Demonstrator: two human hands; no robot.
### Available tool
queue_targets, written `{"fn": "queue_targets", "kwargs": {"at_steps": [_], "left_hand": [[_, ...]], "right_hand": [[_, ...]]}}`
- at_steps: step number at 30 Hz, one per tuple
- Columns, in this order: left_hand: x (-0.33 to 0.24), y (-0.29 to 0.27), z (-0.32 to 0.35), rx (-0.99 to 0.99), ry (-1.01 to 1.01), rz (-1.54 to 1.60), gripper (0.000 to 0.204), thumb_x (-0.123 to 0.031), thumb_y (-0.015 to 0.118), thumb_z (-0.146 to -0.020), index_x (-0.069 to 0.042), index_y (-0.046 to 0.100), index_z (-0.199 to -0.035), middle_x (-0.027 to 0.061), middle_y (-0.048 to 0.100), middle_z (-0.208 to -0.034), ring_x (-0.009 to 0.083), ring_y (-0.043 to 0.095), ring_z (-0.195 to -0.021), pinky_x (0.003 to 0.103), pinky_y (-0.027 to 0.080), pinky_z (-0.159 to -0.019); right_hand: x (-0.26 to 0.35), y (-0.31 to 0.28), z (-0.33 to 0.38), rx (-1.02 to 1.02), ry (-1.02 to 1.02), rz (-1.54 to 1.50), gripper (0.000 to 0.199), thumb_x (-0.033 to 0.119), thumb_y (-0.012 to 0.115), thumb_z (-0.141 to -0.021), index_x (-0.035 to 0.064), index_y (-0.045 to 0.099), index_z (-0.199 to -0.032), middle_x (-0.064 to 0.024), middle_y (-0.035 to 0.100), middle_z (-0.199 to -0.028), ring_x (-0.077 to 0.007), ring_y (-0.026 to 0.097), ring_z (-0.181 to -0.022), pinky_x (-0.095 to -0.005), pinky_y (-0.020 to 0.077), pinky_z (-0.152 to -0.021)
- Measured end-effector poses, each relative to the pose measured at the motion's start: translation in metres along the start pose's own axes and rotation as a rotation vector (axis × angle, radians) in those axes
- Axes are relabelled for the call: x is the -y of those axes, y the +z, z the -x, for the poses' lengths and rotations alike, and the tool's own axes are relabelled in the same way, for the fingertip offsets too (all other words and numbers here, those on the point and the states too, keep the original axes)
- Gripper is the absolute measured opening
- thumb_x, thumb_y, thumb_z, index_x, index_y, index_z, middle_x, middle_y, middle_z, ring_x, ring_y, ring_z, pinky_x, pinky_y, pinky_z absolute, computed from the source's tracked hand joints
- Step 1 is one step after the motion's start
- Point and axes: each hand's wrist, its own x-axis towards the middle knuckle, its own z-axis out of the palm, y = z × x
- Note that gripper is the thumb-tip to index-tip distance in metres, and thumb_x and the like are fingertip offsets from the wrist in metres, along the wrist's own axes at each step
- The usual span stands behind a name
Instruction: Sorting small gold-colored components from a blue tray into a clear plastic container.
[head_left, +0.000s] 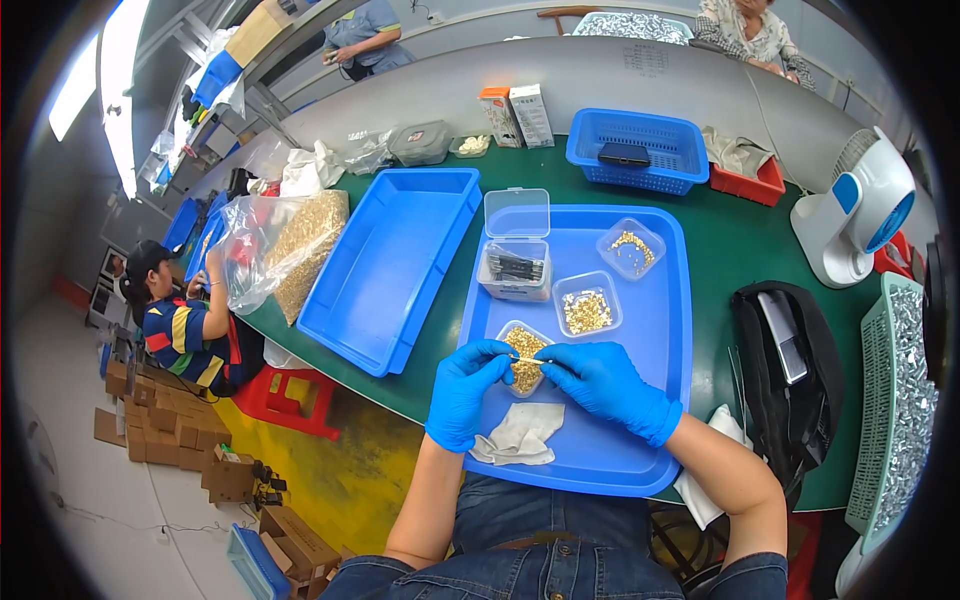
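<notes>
Both my hands wear blue gloves and meet over a clear tub of small gold-coloured parts (527, 378). Between the fingertips of my left hand (468, 385) and my right hand (610, 385) runs a thin gold-coloured pin (528, 360), pinched at both ends. The tub sits in a blue tray (640, 455). A crumpled white cloth (520, 434) lies just below it. Further off in the tray are a second tub of gold and silvery pieces (587, 310), a third with fewer gold pieces (632, 250), and an open-lidded clear box (516, 268) holding dark thin items.
A deep blue tray (390, 270) and a bag of gold-coloured parts (305, 240) are at left. Blue basket (636, 150) and red bin (750, 183) stand behind. At right are a white fan (860, 210), black bag (790, 380) and green basket (880, 400). A co-worker (185, 320) sits left.
</notes>
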Motion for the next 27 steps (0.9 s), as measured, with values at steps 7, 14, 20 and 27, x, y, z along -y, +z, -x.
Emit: {"fn": "queue_targets", "kwargs": {"at_steps": [7, 14, 20, 27], "left_hand": [[0.0014, 0.0028, 0.0008, -0.017, 0.024, -0.02, 0.014, 0.003, 0.06, -0.081, 0.003, 0.062, -0.094, 0.0093, 0.064, -0.088, 0.012, 0.057, -0.07, 0.023, 0.047, -0.067], [0.0034, 0.0002, 0.0022, -0.028, 0.077, -0.238, 0.015, 0.004, 0.062, -0.08, 0.002, 0.062, -0.094, 0.0082, 0.063, -0.089, 0.0118, 0.058, -0.074, 0.023, 0.048, -0.07], [-0.0018, 0.0057, 0.0023, 0.007, 0.022, -0.105, 0.016, 0.005, 0.061, -0.079, 0.003, 0.063, -0.095, 0.0093, 0.064, -0.088, 0.0129, 0.059, -0.075, 0.023, 0.049, -0.07], [0.0031, -0.0016, -0.0028, 0.021, 0.067, 0.093, 0.017, 0.005, 0.062, -0.079, 0.003, 0.063, -0.096, 0.0102, 0.064, -0.089, 0.0136, 0.06, -0.076, 0.024, 0.049, -0.071]], "right_hand": [[0.0001, -0.0001, 0.0008, -0.011, -0.032, 0.068, 0.018, 0.019, 0.059, -0.086, 0.0095, 0.064, -0.101, -0.0114, 0.066, -0.081, -0.0263, 0.064, -0.068, -0.0317, 0.0502, -0.059], [-0.0009, -0.0049, 0.0018, 0.033, -0.135, 0.263, 0.019, 0.018, 0.059, -0.085, 0.0102, 0.065, -0.101, -0.0121, 0.066, -0.083, -0.0277, 0.064, -0.07, -0.0329, 0.0501, -0.06], [-0.0014, 0.0005, 0.0012, 0.027, -0.057, 0.044, 0.02, 0.019, 0.058, -0.086, 0.0107, 0.064, -0.104, -0.0129, 0.065, -0.083, -0.0285, 0.064, -0.069, -0.033, 0.0496, -0.059], [-0.0028, 0.0017, 0.0004, -0.037, -0.056, -0.008, 0.021, 0.021, 0.058, -0.086, 0.0113, 0.063, -0.105, -0.0137, 0.065, -0.082, -0.0287, 0.064, -0.068, -0.0325, 0.0493, -0.058]]}}
